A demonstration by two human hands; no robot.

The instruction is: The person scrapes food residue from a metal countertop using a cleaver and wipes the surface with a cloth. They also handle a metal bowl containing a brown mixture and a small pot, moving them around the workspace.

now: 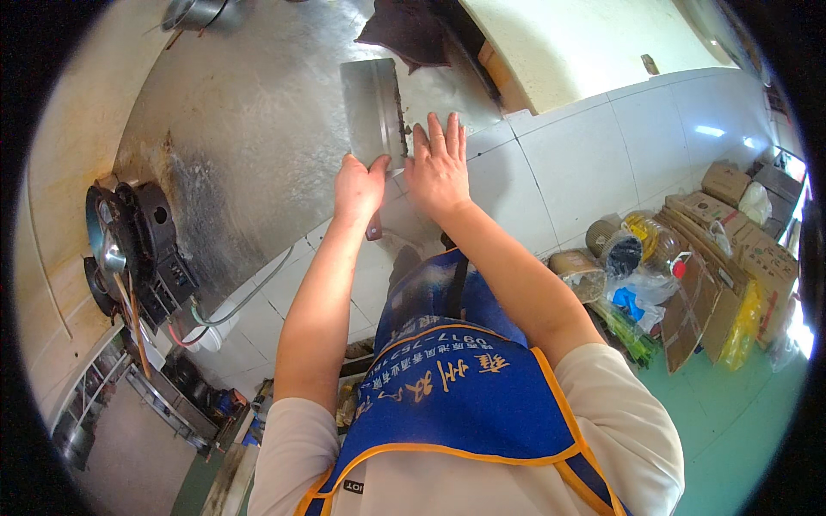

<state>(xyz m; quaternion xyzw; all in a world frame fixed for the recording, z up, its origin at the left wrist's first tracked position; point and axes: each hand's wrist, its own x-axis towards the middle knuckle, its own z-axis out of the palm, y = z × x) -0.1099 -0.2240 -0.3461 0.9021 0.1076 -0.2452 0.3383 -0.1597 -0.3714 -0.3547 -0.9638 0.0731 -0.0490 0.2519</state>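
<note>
A wide Chinese cleaver [371, 109] points away from me over the front of a metal worktop [245, 129]. My left hand [361, 187] grips it where the blade meets the wooden handle [374, 229]. Dark residue clings along the blade's right edge. Beside that edge is my right hand [442, 171], back up, with straight, slightly spread fingers and nothing visible in it. I cannot tell whether its thumb side touches the blade. Farther back on the worktop lies a dark brown flat sheet [410, 32] with ragged edges.
A metal pot [193, 13] stands at the far left. Near the left wall is a black stove [161, 226] with a pan and ladle. White tiles [568, 155] face the counter. Flattened cardboard [690, 309], a large plastic bottle [652, 238] and green vegetables [629, 335] are at right.
</note>
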